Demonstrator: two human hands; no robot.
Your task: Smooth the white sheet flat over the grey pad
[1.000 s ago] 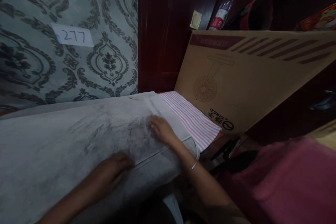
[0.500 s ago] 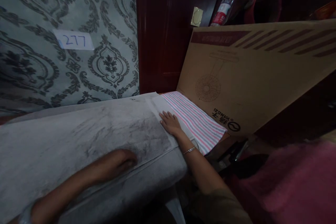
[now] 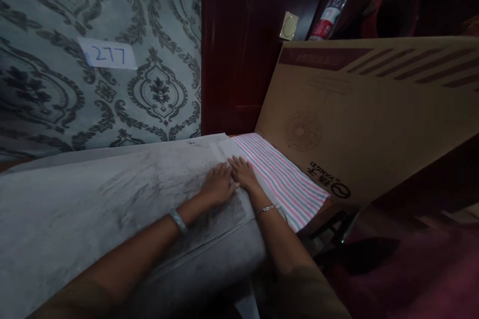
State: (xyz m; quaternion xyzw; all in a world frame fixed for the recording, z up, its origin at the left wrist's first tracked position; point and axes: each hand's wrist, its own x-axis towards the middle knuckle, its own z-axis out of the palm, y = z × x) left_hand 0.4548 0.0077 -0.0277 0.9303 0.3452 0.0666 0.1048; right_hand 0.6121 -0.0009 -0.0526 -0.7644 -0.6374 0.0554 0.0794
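A large grey cloth [image 3: 149, 184] with dark smudge-like shading covers the surface in front of me and hangs over its near edge. My left hand [image 3: 220, 183] lies palm down on it, fingers stretched out and slightly blurred. Right beside it, my right hand [image 3: 243, 172] rests flat with spread fingers near the cloth's right end. The two hands are close together, the fingertips almost meeting. Just past my right hand lies a cloth with pink, grey and white stripes [image 3: 284, 174]. Neither hand holds anything that I can see.
A big cardboard box [image 3: 359, 124] leans upright at the right. Behind it stand a bottle with a red cap [image 3: 331, 12] and a red round container [image 3: 396, 10]. Patterned wallpaper [image 3: 157, 84] carries a paper marked 277 [image 3: 110, 54]. Something pink [image 3: 430, 269] is at lower right.
My left hand has moved right and away from me across the grey cloth, opening from a loose curl to lie beside my right hand. The right hand stays nearly in place.
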